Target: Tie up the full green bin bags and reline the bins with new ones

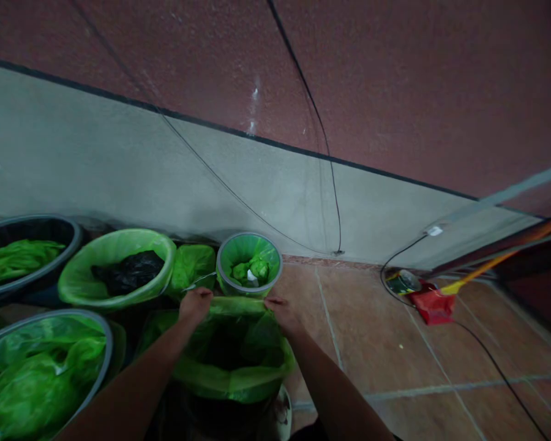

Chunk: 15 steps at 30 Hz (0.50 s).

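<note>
Both my hands grip the far edge of a green plastic bin liner (232, 367) stretched over a bin right below me. My left hand (195, 304) pinches the liner's rim at the left. At the right, my right hand (280, 312) holds the same rim. The liner's mouth is open and its inside looks dark. Just beyond my hands stands a small round bin (249, 264) lined in green, with crumpled green plastic and a white scrap inside.
Three more lined bins stand to the left: one holding a black bag (119, 272), a dark bin (22, 254) at far left, a grey-rimmed one (41, 367) near me. A red dustpan (434, 305) with an orange-handled broom lies on the tiled floor at right. Cables run along the wall.
</note>
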{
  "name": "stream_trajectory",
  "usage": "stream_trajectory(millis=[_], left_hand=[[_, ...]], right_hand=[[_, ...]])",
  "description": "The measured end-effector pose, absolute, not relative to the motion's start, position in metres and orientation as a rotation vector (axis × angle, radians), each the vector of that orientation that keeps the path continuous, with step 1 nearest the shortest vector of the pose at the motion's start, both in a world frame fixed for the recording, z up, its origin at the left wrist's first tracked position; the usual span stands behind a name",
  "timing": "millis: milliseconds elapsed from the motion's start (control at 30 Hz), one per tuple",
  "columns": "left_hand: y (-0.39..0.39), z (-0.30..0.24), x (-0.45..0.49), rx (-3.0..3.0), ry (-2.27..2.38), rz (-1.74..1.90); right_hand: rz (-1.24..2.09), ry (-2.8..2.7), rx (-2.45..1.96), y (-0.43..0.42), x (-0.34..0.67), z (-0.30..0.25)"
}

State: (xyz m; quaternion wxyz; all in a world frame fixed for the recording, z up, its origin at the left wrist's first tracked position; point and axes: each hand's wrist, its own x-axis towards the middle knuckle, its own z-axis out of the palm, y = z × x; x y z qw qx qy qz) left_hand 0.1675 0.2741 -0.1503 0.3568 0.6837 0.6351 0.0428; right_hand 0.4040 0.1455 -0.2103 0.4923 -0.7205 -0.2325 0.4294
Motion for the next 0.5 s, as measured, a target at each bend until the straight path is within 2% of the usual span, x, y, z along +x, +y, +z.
stream_trajectory(millis=[133, 300, 500], left_hand=[[0.276, -0.153, 0.165, 1.735, 1.644, 0.155], [0.277, -0.162, 0.155, 1.811, 1.499, -0.087], [0.273, -0.157, 0.136, 1.831, 1.461, -0.05]], right_hand=[[1.031, -0.48, -1.656, 0.147, 0.402, -0.211], [1.288, -0.505, -1.607, 0.134, 0.395, -0.195], [1.392, -0.46, -1.675, 0.102, 0.395, -0.175]])
